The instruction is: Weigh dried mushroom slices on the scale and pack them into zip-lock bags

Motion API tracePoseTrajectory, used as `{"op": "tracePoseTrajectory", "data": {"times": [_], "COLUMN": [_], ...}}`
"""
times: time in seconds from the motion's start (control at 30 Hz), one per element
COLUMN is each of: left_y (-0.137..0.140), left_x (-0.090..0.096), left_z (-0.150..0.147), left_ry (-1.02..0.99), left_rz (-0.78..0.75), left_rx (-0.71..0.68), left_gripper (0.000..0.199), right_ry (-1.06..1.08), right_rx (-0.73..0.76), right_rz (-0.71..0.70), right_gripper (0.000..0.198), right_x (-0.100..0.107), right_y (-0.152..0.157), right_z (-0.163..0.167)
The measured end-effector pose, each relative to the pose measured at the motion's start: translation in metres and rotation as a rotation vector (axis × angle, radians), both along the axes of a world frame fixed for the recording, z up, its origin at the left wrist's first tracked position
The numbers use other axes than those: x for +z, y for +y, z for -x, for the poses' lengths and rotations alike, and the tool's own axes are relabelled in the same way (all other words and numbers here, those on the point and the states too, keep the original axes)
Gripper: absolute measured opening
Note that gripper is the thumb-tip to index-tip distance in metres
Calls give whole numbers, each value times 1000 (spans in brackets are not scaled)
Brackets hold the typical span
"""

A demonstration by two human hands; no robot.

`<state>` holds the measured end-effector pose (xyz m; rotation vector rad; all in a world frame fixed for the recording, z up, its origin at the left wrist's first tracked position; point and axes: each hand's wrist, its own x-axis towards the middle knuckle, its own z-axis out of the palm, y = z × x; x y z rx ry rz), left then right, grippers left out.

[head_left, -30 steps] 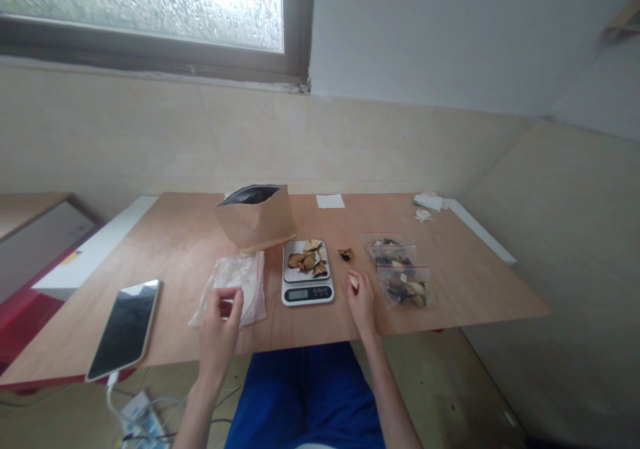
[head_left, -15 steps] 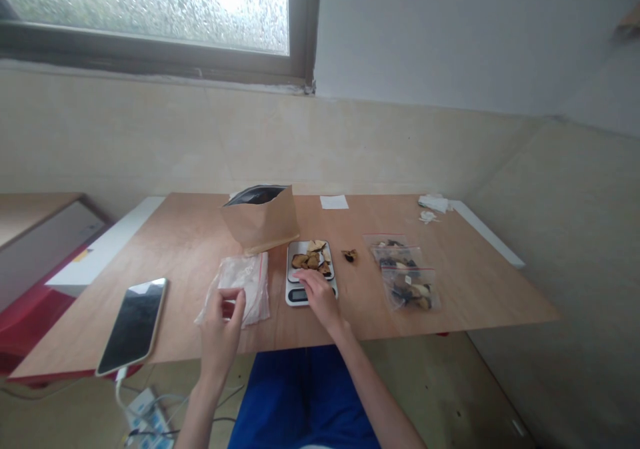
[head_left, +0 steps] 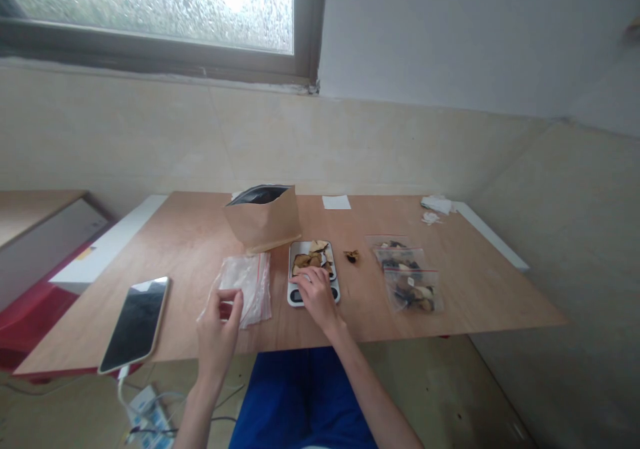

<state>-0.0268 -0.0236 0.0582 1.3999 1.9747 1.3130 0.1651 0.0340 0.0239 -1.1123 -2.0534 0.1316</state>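
We see the loose heap of brown and cream dried slices (head_left: 307, 261) on the platform of the small white digital kitchen scale (head_left: 337, 296); our right hand (head_left: 319, 297) is the nearer one, reaching in from the lower right, with its fingertips at the heap's near edge; from that grip the slices lie just beyond, away from us; they point several ways, so we find no single long axis. The right grip is bent downward, its fingers hiding one another; we cannot tell whether it pinches anything. Our left hand (head_left: 219, 319) is well apart from the heap, over the near left part of the clear red-striped plastic bags (head_left: 240, 272) on the brown wooden desk (head_left: 190, 236); its thumb and forefinger curl into a ring, though we cannot tell if the tips meet; one dark curled dried piece (head_left: 351, 256) lies right of the scale.
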Motion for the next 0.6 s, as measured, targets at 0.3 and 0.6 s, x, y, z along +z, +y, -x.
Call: {"op": "tracePoseTrajectory", "data": {"times": [0.3, 0.6], "left_y": [1, 2], "left_x": [-4, -2], "left_z": [-2, -6], "left_ry": [-22, -24], "left_rz": [3, 34], "left_rx": [-21, -33], "left_gripper": [36, 38], "right_ry": [147, 208], "right_rx": [-178, -246], "right_rz": [85, 134], "right_gripper": [29, 29], "right_x": [-37, -41], "right_y": [-44, -51], "right_z": [-33, -42]}}
